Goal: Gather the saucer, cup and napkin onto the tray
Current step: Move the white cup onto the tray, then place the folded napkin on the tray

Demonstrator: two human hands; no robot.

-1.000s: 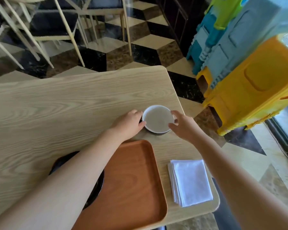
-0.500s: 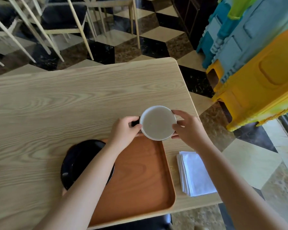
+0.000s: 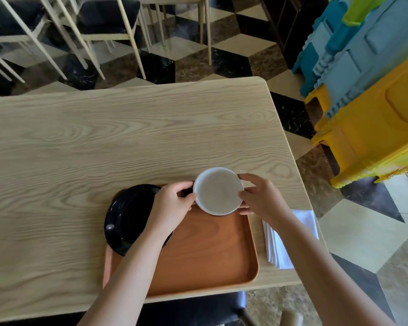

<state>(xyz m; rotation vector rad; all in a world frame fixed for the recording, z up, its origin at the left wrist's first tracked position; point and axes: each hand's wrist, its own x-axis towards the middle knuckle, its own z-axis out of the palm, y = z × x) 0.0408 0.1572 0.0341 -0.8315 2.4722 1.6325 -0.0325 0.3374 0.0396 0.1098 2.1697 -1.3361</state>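
Cup (image 3: 218, 191), white-rimmed with a dark outer wall and a pale interior, sits between both hands over the far edge of the tray (image 3: 205, 252), its rim overlapping that edge toward the tray's far right corner; whether it rests on anything or is held clear cannot be told. The left hand (image 3: 172, 205) curls around the cup's left side, fingers closed at what looks like a dark handle there. The right hand (image 3: 260, 197) clasps the cup's right side, with fingertips (image 3: 243, 177) on the far rim and the thumb below the near rim.

The tray is orange-brown wood with a raised lip and lies at the near edge of the table (image 3: 104, 142), right of centre. A black saucer (image 3: 127, 215) lies on the tray's far left corner, hanging out past the left and far edges onto the table, and the left forearm crosses over its right part. A stack of folded white napkins (image 3: 278, 245) lies on the table just beside the tray's right edge, close to the table's near right corner, partly covered by the right forearm.

Beyond the table's far edge stand pale-legged chairs (image 3: 108, 24) with dark seats on a floor of black, brown and cream tiles. To the right of the table are stacked plastic stools (image 3: 375, 102) in yellow, blue and green.
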